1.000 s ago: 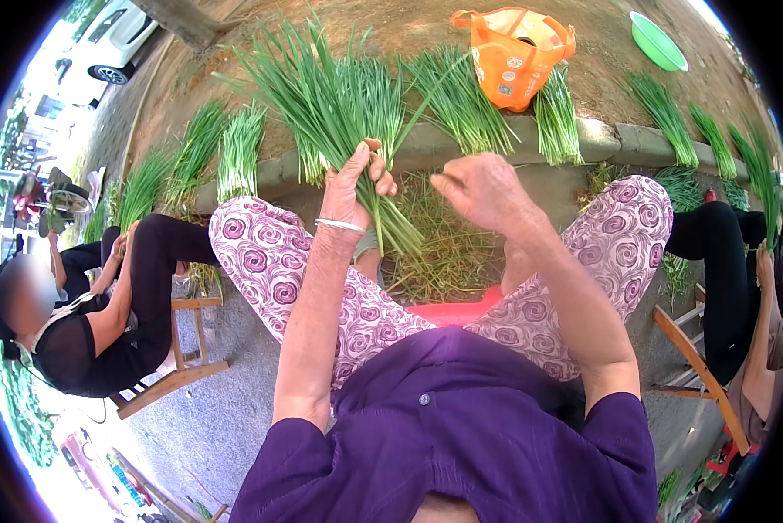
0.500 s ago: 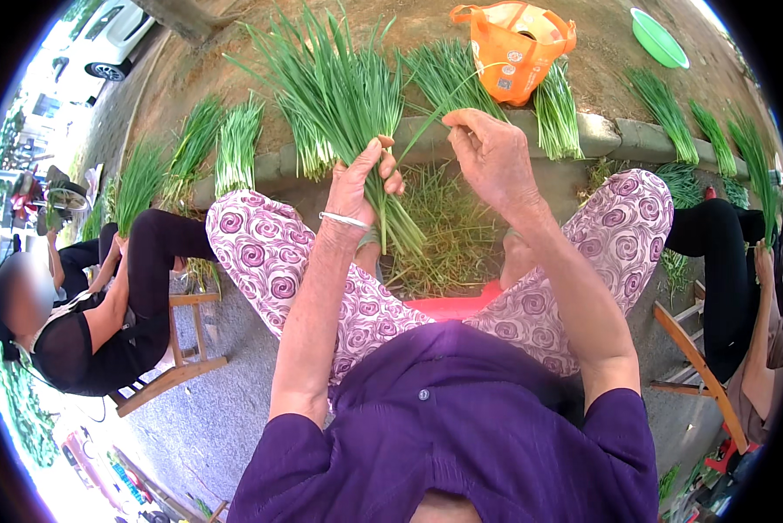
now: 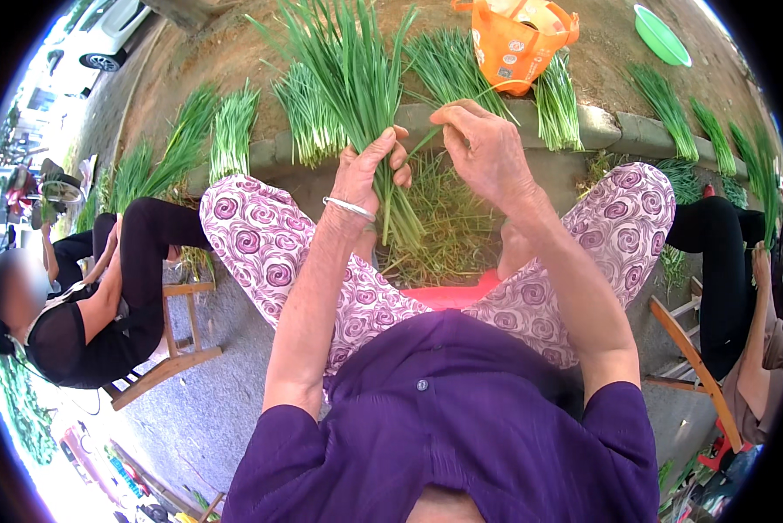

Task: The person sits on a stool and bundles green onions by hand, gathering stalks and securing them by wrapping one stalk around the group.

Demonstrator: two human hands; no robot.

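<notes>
My left hand (image 3: 362,179), a bracelet at its wrist, is wrapped round a bunch of green chives (image 3: 356,78). The long leaves fan up and away, and the pale stalk ends point down between my knees. To the right, my right hand (image 3: 485,157) is closed in a pinch on a thin chive leaf (image 3: 423,141), which slants from the bunch toward its fingertips. Below both hands lies a heap of yellowish-green chive scraps (image 3: 448,227) on the ground, between my bare feet.
Chive bundles (image 3: 234,131) lean along a stone kerb (image 3: 596,129). An orange bag (image 3: 522,52) stands behind it, a green basin (image 3: 661,37) farther right. A person (image 3: 77,331) sits at left on a wooden chair (image 3: 178,349); another person's hand (image 3: 762,261) holds chives at right.
My left hand and the bunch have tipped slightly more upright. My right hand has shifted a little left, still pinching. The person at left has lowered their chives a little.
</notes>
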